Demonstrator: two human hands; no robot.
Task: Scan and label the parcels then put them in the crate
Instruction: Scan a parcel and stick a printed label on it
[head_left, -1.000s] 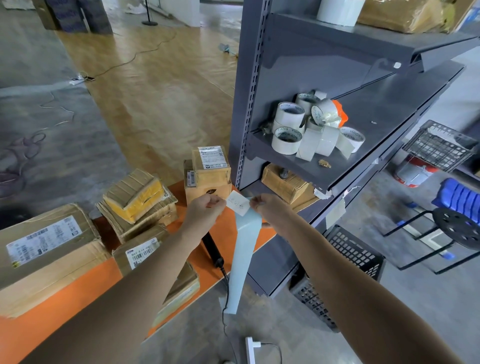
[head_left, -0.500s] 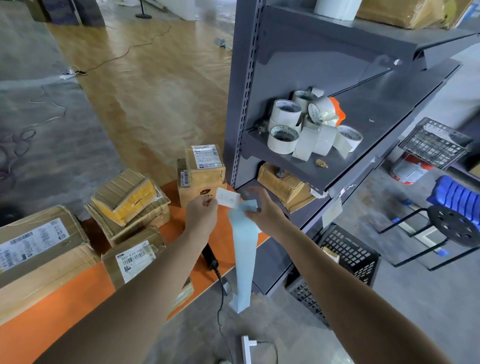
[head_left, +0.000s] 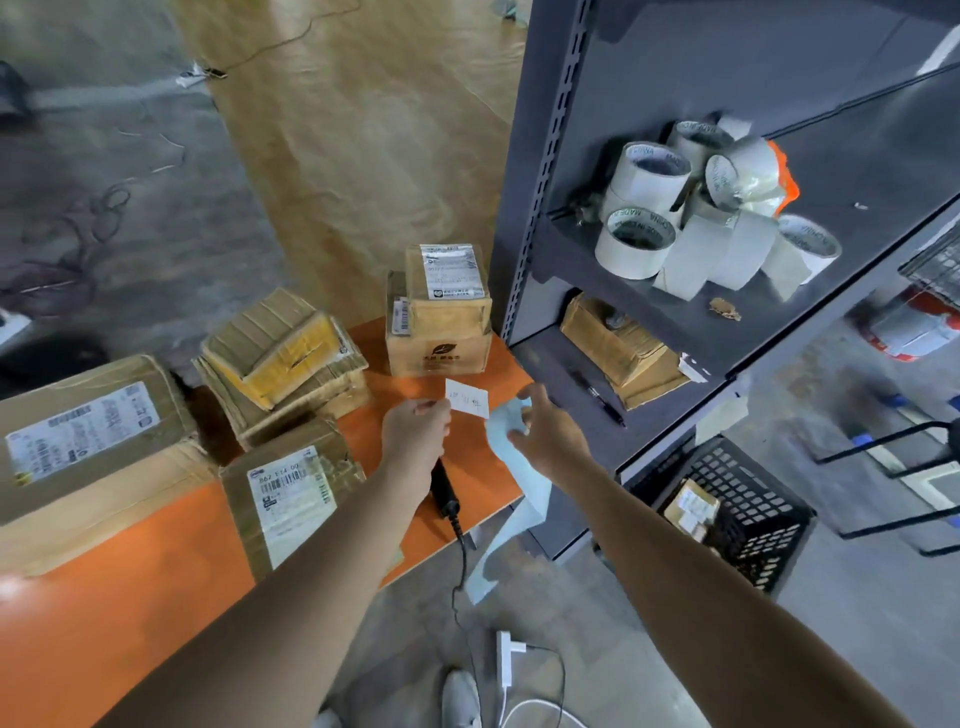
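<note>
Looks down and forward from head height, wide-angle, close above left grip (head_left: 415, 436) and right grip (head_left: 545, 436); takes in tabletop (head_left: 130, 597) left of them, shelf (head_left: 857, 156) right.

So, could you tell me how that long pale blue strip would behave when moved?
Probably floppy: the strip hangs limp from the right hand, curling below the table edge. Likely very light, as a few fingers carry it. It might swing and catch the cable.
</note>
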